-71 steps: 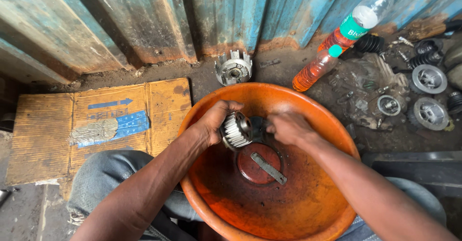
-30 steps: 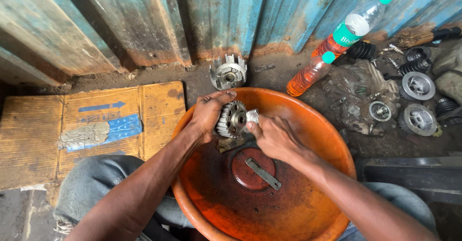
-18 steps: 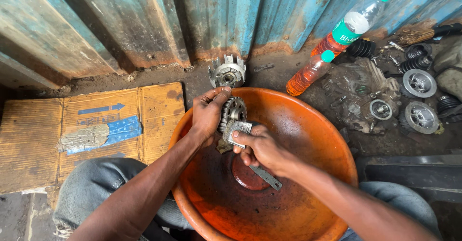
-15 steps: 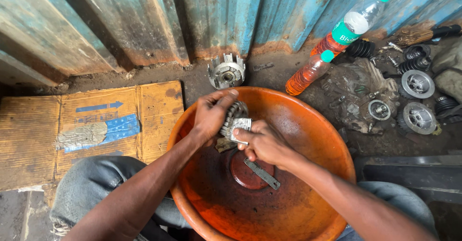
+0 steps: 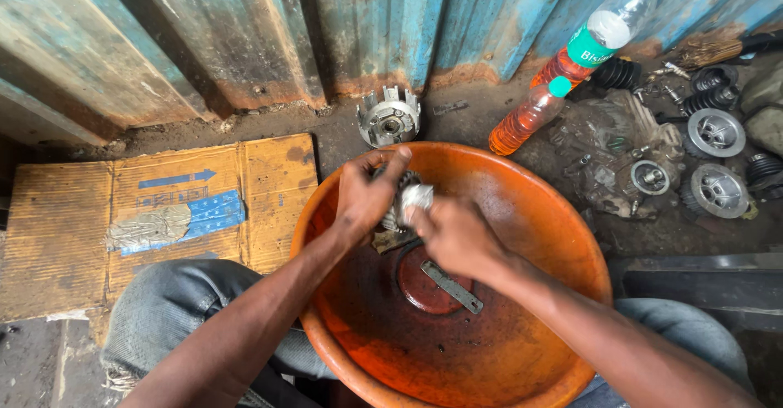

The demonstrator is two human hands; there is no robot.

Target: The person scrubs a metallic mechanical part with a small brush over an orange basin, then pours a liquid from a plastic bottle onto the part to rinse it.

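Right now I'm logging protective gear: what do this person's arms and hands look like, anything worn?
Both forearms are bare, with no sleeves in view. The left hand and right hand wear no gloves, and no rings, watch or bands show. Blue denim covers the knees.

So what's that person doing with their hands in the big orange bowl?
A person holds a toothed metal part over an orange basin. The left hand grips it and the right hand rubs it with a pale rag. A flat metal strip lies in the basin. Two bottles of orange liquid stand behind.
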